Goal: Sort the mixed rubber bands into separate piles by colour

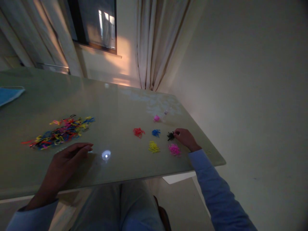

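My right hand (pixel 184 138) is at the small black pile (pixel 170 136), its thumb and index finger pinched at the pile's right edge; what they hold is too small to make out. Near it lie separate piles of red (pixel 138 132), blue (pixel 156 132), yellow (pixel 153 147) and pink bands (pixel 174 149). On the left, my left hand (pixel 69 158) rests over the table with fingers pressed together, just in front of a large mixed heap of coloured bands (pixel 64 132). Anything between its fingertips is hidden.
Behind the blue pile sit a pink item (pixel 156 118) and a small clear item (pixel 166 112). A blue mask-like sheet (pixel 9 95) lies at the far left. The glass-topped table (pixel 115 128) ends at a wall on the right.
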The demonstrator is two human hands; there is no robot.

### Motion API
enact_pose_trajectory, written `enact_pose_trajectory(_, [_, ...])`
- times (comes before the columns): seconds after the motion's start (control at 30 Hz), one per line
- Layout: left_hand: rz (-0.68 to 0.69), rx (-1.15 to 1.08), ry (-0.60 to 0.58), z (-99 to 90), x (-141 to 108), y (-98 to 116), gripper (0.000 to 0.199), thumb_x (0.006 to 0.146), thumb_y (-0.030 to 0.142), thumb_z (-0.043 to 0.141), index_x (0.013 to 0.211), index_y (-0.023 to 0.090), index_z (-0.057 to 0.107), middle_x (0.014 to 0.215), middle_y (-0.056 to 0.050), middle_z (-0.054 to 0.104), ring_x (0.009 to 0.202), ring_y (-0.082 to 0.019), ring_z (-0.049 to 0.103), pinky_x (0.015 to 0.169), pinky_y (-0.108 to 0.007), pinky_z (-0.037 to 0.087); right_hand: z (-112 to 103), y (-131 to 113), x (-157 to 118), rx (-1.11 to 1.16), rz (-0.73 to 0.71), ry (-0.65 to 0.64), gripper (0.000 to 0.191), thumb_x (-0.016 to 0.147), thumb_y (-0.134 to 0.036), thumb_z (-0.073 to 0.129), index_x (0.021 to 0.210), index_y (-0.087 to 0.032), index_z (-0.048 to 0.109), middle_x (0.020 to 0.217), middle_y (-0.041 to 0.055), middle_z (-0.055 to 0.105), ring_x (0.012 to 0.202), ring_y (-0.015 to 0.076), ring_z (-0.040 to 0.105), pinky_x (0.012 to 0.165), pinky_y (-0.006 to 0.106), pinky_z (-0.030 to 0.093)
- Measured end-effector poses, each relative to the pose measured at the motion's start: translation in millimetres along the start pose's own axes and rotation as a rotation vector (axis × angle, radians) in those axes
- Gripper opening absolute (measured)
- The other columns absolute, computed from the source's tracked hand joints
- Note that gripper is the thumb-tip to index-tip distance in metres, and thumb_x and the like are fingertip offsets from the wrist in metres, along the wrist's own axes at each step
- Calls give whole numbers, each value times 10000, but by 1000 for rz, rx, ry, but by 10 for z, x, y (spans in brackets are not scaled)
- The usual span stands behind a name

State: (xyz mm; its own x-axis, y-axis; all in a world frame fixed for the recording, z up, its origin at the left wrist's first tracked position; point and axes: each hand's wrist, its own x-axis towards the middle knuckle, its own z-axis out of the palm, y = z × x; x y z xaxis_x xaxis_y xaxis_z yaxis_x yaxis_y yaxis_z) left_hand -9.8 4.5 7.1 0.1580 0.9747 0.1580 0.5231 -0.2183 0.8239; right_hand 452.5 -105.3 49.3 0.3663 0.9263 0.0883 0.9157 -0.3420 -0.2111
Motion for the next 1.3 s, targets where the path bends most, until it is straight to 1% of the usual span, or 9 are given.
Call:
enact_pose_trajectory(0.2, [-5,-34,-7,-1,-13,12,386,776,628,568,838,297,756,896,20,782,870,-279,714,763,-388,569,-48,-21,-30,-22,-24,4,148,795,-162,602,791,-169,750,870,97,762,829,205,678,755,269,440])
enact_pose_trajectory(0.33, [-31,-66,-8,2,-7,24,387,742,616,604,832,273,760,882,-32,782,818,-276,716,701,-353,577,-149,-94,-135,6,-43,36,160,823,-198,592,836,-166,748,874,88,753,812,200,669,763,280,457])
enact_pose_trajectory(0.5, [-62,-110,-16,13,2,24,393,740,600,615,845,248,756,896,-46,774,833,-259,703,705,-319,559,-170,-589,-406,241,-176,156,159,854,-255,587,867,-189,731,882,75,739,763,185,652,742,292,479])
enact_pose_trajectory(0.77, [-2,-239,-19,70,-38,77,350,777,524,622,818,195,733,791,-43,740,731,-189,655,676,-277,527,380,-1782,-738,605,-568,-154,174,927,-310,588,982,-217,724,828,38,706,677,145,616,656,260,460])
enact_pose_trajectory(0.87, [26,-279,26,88,-56,45,311,800,478,614,807,189,728,781,-41,728,723,-174,641,660,-262,510,643,-1999,-696,600,-607,-204,163,929,-279,580,980,-214,721,840,39,699,739,159,628,684,265,458])
enact_pose_trajectory(0.97, [23,-308,46,80,-30,-3,298,813,447,607,836,172,720,755,-39,704,673,-156,614,612,-247,484,814,-2069,-645,595,-586,-151,148,932,-257,568,957,-218,709,839,34,692,748,164,624,698,272,454])
enact_pose_trajectory(1.1, [97,-82,51,3,190,-42,262,828,349,586,941,158,725,788,-46,687,630,-145,581,611,-257,469,873,-2041,-641,619,-568,-124,151,936,-268,553,939,-224,697,830,34,687,722,169,621,675,276,456])
enact_pose_trajectory(1.2, [154,241,73,-104,481,-39,264,805,231,584,1007,166,742,892,-78,707,744,-187,629,731,-299,493,861,-2018,-666,624,-590,-121,164,940,-275,538,923,-229,695,814,37,683,718,179,625,668,284,458])
enact_pose_trajectory(1.3, [131,505,8,-197,753,-31,266,783,184,598,989,182,767,1000,-117,715,856,-241,655,817,-345,493,860,-2017,-679,637,-584,-121,164,939,-272,536,919,-231,694,818,37,686,719,180,628,663,281,459])
